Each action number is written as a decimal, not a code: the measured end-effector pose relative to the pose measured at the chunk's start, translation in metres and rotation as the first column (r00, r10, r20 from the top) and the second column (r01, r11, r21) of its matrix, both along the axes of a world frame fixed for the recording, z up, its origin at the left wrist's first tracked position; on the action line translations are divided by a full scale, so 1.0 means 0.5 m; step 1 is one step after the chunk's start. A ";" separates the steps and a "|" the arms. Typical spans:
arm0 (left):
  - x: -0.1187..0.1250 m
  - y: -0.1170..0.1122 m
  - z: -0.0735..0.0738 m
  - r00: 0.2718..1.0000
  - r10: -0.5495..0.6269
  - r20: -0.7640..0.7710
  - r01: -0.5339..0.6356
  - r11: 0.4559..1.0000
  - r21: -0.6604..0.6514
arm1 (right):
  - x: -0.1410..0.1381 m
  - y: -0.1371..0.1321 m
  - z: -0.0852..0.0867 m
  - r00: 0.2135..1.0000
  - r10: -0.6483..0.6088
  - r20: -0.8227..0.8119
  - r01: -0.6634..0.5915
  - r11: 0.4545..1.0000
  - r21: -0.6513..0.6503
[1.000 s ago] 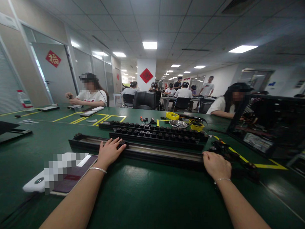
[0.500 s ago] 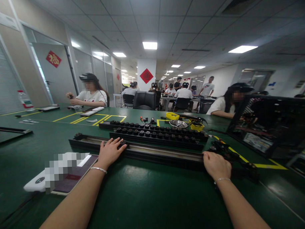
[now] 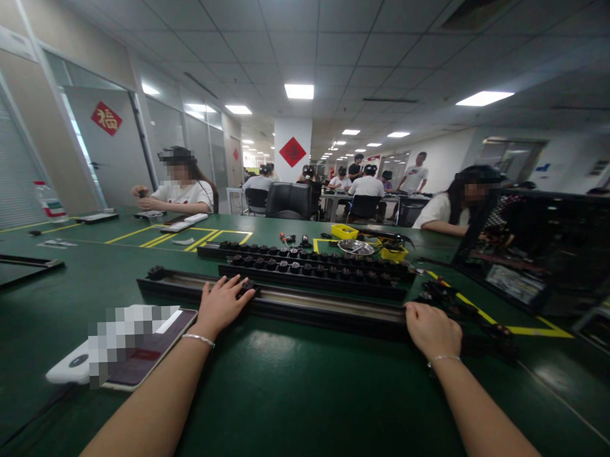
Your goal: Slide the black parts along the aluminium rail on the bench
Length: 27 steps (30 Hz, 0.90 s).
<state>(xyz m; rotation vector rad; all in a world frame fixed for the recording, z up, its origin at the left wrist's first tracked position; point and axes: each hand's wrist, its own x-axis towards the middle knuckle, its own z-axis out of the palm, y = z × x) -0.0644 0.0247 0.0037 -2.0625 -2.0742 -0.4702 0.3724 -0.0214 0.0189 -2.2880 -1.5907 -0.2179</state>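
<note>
Black channel (image 3: 318, 307) is lying across the green tabletop (image 3: 291, 409), right in front of the person, hollow side up, with both hands on it. Right hand (image 3: 433, 330) has the firmer grip: fingers curled in, closed on the right end. Left hand (image 3: 222, 303) is laid over it left of the middle, fingers stretched out, with a small black piece (image 3: 247, 285) between thumb and index finger (can't tell if that grip is actually pinching it or just resting there). There's a black socket (image 3: 155, 272) in the channel's left end too. Just behind are two rails full of black round parts, the front rail (image 3: 311, 273) and the back rail (image 3: 258, 249), roughly parallel to the channel. Next to the left forearm there's a phone (image 3: 149, 357) with a white device (image 3: 64, 371) beside it, partly pixelated. Past the right hand it's a jumble of dark parts (image 3: 440, 297), too murky to sort out. Farther back: a round metal dish (image 3: 356, 247), a yellow bin (image 3: 345, 232), and a big black case (image 3: 530, 247) standing on the right. One co-worker (image 3: 186, 189) sits across to the left, another (image 3: 442, 210) behind the case.
</note>
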 end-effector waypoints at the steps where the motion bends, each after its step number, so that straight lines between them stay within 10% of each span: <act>1: 0.000 0.000 0.000 1.000 0.000 0.000 0.000 1.000 0.001 | 0.000 0.000 0.000 1.000 -0.001 0.003 0.001 1.000 0.001; 27: 0.006 -0.001 -0.002 0.998 -0.005 -0.057 0.006 1.000 0.021 | 0.000 0.000 0.002 1.000 0.001 0.020 -0.001 1.000 0.009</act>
